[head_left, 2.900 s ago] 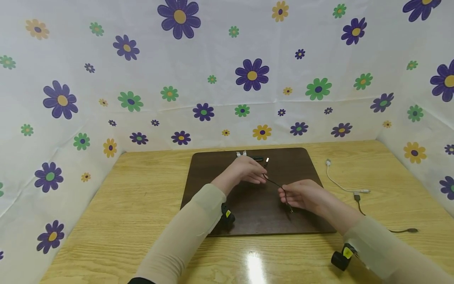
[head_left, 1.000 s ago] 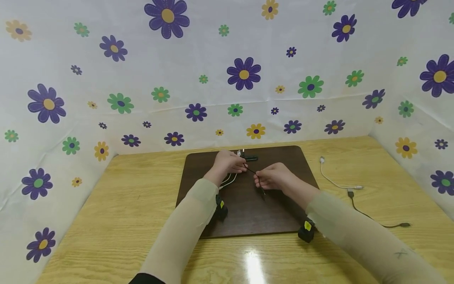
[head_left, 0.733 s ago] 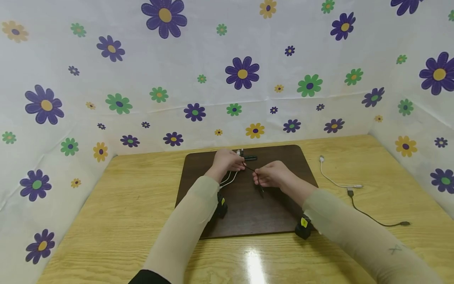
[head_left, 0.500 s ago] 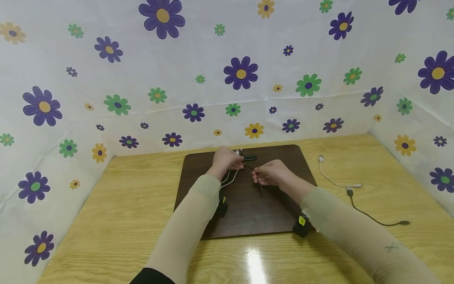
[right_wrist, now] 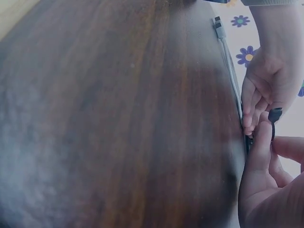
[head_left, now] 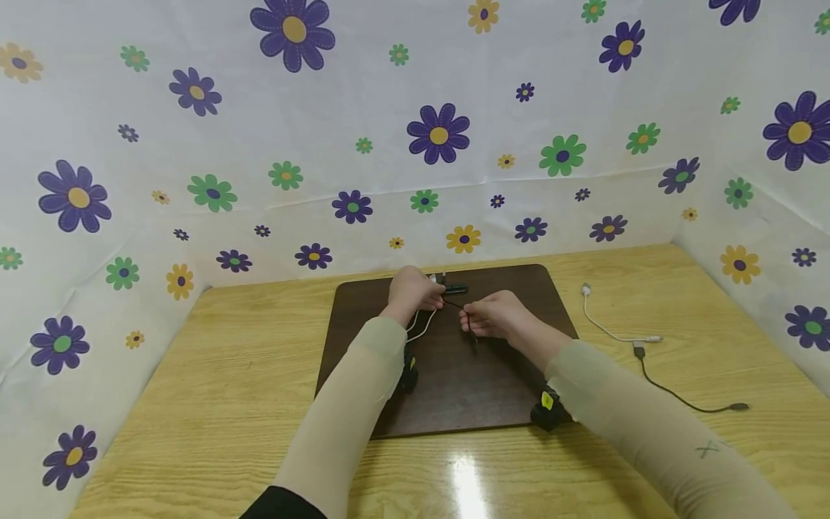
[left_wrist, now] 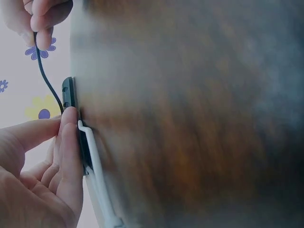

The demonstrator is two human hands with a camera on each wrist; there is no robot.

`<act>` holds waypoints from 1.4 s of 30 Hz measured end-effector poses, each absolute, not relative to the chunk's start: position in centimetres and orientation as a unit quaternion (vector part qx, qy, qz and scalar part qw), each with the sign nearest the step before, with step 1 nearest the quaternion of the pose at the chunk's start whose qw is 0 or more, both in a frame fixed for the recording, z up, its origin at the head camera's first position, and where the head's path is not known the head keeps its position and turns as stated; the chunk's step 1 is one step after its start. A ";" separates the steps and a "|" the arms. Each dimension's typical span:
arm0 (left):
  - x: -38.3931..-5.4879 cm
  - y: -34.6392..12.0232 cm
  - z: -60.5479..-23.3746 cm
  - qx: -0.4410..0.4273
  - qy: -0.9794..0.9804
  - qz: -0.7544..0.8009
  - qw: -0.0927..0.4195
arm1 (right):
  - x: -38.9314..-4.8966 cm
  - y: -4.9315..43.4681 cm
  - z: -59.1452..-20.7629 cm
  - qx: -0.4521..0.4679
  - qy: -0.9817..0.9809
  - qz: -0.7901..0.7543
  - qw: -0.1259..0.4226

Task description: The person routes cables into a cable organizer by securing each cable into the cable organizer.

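A thin black cable (head_left: 454, 303) runs between both hands above the dark brown board (head_left: 454, 382). My left hand (head_left: 411, 294) pinches one stretch of it between thumb and fingers, close to a black slotted strip (head_left: 457, 288) at the board's far side. In the left wrist view, the left fingers overlap that strip (left_wrist: 69, 95). My right hand (head_left: 496, 315) pinches the cable further right, and its free end hangs below the fingers. A black plug (right_wrist: 275, 115) shows by the right fingertips in the right wrist view. White cable (head_left: 424, 328) lies on the board beneath the left hand.
On the wooden table (head_left: 227, 382), right of the board, lie a white USB cable (head_left: 612, 330) and a black USB cable (head_left: 681, 398). A white plug (right_wrist: 220, 29) lies at the board's edge. Flower-printed cloth (head_left: 363, 166) walls the back and sides.
Both hands, holding the black cable, have moved left and away from me to the black strip since the oldest frame. White cable on the board has come into view. Lately they barely move.
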State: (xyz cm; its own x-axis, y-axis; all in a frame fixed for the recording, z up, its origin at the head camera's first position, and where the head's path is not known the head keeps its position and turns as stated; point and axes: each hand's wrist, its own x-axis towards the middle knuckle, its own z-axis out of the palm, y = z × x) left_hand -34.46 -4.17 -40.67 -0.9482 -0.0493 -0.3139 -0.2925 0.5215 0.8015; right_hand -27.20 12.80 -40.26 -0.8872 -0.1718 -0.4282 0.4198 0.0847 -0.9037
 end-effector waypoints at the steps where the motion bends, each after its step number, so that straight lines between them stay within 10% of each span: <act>1: -34.5 -4.2 -40.7 -0.099 0.865 0.476 0.127 | -27.2 12.8 -40.3 0.089 0.701 -0.672 0.220; 19: -33.6 -5.3 -39.6 0.045 0.964 0.263 0.004 | -27.8 12.9 -40.5 0.091 0.697 -0.678 0.213; 42: -33.8 -3.8 -39.3 0.077 0.975 0.210 0.000 | -28.1 13.6 -40.2 0.112 0.663 -0.706 0.222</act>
State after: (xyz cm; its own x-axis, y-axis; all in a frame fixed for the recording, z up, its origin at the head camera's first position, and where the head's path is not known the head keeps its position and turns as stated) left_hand -33.76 -3.84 -39.33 -0.9882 0.1499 0.0316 0.1496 0.8998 0.4099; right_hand -28.11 13.63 -40.21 -0.8764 -0.1642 -0.4527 0.4620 -0.0214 -0.8866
